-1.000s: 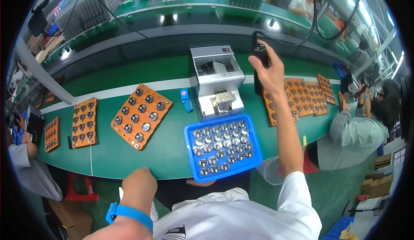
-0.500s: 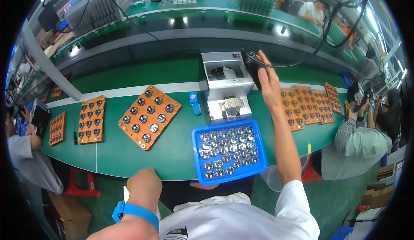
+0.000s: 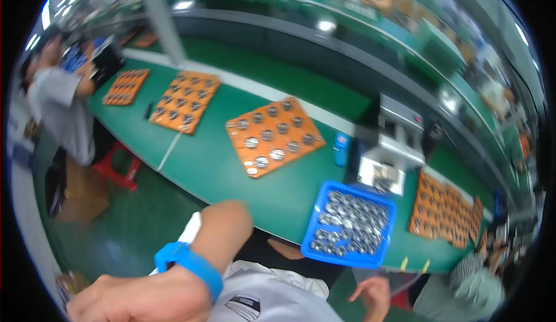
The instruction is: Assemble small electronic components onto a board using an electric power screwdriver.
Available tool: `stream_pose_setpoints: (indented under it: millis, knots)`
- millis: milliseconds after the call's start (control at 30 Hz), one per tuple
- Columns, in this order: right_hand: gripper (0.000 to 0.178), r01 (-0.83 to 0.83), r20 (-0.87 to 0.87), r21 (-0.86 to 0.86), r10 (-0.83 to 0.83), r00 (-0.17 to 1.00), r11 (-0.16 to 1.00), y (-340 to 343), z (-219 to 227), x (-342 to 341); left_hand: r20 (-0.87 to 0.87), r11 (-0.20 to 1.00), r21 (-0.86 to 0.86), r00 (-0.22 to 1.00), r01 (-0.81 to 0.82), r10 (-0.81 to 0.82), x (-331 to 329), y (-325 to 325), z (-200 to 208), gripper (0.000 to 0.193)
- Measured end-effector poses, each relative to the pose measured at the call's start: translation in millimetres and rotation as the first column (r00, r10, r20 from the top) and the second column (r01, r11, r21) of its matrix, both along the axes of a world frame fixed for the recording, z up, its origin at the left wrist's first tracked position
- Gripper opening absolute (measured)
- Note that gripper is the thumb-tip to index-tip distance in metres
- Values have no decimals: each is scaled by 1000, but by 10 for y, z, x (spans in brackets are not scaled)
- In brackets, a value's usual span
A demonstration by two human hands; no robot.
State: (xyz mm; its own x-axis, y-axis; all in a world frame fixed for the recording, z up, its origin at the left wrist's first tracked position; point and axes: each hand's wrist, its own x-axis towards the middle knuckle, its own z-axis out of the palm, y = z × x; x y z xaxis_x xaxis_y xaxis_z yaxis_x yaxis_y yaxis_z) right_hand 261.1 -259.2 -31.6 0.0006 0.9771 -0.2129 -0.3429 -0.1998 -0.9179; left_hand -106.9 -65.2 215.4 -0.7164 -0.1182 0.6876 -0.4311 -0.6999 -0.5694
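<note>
My left hand (image 3: 136, 300) is close to the view at the lower left, its back showing and its fingers mostly hidden. A blue wrist strap (image 3: 194, 269) goes round that wrist. Low on the right, my right hand (image 3: 373, 294) is below the table's near edge with fingers apart, holding nothing; it is a little blurred. Nearest to it on the table is a blue tray (image 3: 341, 260) full of small, round, shiny metal parts (image 3: 353, 220). Just beyond the tray stands a silver bench machine (image 3: 402, 142).
An orange plate (image 3: 236, 142) with round metal parts lies mid-table. Similar orange plates (image 3: 185, 99) stand farther left, and several (image 3: 443, 206) lie right of the machine. A small blue item (image 3: 340, 149) sits beside the machine. Co-workers sit at both sides and across. A red stool (image 3: 119, 168) stands at left.
The view has swung left and tilted. My right hand has left the machine's right side and come back low beside my body. My left hand has come into view.
</note>
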Motion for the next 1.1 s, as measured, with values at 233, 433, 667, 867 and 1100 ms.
stream_pose_setpoints:
  millis: [233, 433, 667, 867, 1100]
  knots:
    - [44, -46, 71, -108, 54, 996, 993, 966, -1018, -557, 227, 997, 6, 971, -79, 76, -91, 77, -72, 5]
    - [46, -2, 346, 28, -8, 938, 1000, 783, -2124, -322, 210, 971, -41, 948, -236, 239, -169, 150, -42, 3]
    - [49, -52, 596, 259, -117, 795, 964, 1428, -2521, -461, 14, 961, 205, 981, 188, -195, -332, 339, -27, 23]
    - [53, -44, 733, 418, -309, 606, 907, 1356, -2596, -572, 65, 967, 231, 990, 108, -126, -420, 194, -39, 25]
    - [57, 154, 814, 544, -564, 140, 825, 108, -2435, -442, 556, 984, -104, 812, -145, 179, -375, 93, 36, 25]
